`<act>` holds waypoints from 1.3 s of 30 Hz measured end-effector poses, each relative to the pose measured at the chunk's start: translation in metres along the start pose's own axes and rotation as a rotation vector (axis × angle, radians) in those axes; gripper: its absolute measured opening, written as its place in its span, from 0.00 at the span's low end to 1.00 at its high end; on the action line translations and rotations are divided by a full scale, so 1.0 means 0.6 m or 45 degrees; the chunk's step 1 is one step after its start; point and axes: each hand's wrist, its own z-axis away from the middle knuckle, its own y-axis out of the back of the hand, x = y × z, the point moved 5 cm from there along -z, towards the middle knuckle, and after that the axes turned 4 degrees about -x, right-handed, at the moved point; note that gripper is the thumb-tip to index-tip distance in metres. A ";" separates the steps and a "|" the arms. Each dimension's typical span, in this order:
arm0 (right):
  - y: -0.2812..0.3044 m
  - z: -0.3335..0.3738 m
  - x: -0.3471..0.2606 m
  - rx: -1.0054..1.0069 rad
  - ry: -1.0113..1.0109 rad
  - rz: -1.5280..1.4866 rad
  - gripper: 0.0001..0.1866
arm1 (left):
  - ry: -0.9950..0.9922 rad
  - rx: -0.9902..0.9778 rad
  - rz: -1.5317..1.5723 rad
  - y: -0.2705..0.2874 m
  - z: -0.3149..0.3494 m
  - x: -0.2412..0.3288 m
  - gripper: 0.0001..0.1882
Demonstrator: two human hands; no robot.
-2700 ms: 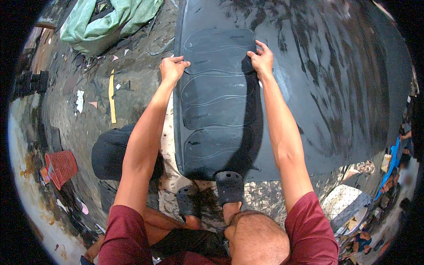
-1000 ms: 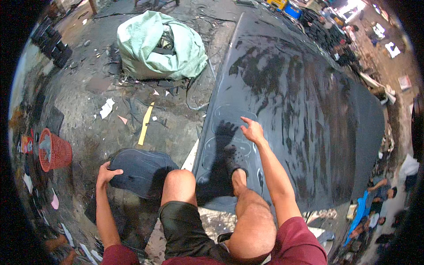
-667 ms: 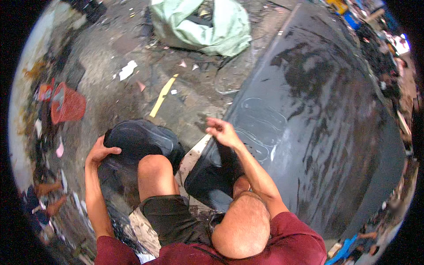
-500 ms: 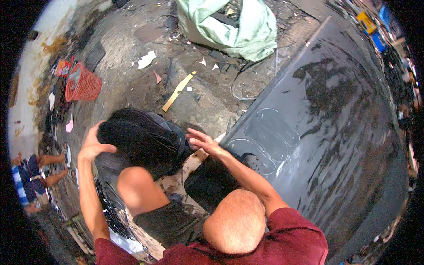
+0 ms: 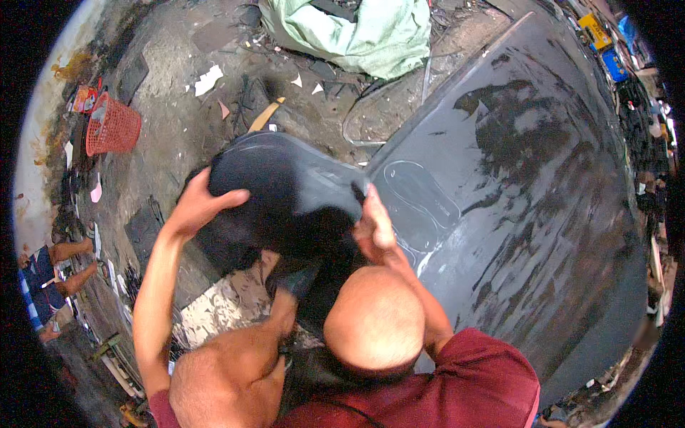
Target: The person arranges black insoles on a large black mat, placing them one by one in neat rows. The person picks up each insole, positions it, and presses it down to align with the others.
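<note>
Head view: the person crouches over a dirt floor (image 5: 178, 128) and holds a dark rubber piece (image 5: 285, 189) off the ground in front of the knees. The left hand (image 5: 196, 207) grips the piece's left edge, fingers curled over the top. The right hand (image 5: 374, 225) is closed on the piece's right edge, just beside a large black sheet (image 5: 528, 214) that lies on the floor to the right. Chalk outlines (image 5: 417, 207) are drawn on the sheet near the right hand. A green cloth bundle (image 5: 357, 32) lies at the top, well apart from the hands. A red basket (image 5: 110, 128) stands at the left. A yellow strip (image 5: 265, 114) lies on the floor just above the rubber piece.
</note>
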 end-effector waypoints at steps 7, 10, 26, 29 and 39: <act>0.157 0.057 -0.108 0.580 0.243 0.301 0.52 | -0.171 -0.202 -0.231 -0.184 -0.233 -0.083 0.54; 0.228 0.077 -0.085 0.745 0.301 0.460 0.52 | -0.256 -0.272 -0.163 -0.244 -0.278 -0.148 0.54; 0.153 0.165 0.003 1.392 0.230 1.174 0.38 | -0.534 0.373 -0.983 -0.278 -0.215 -0.176 0.33; 0.140 0.172 -0.013 1.443 0.260 1.540 0.35 | -0.399 0.464 -0.783 -0.259 -0.223 -0.189 0.24; 0.201 0.191 0.008 1.306 0.673 0.440 0.34 | -0.271 -0.862 0.119 -0.368 -0.120 -0.017 0.20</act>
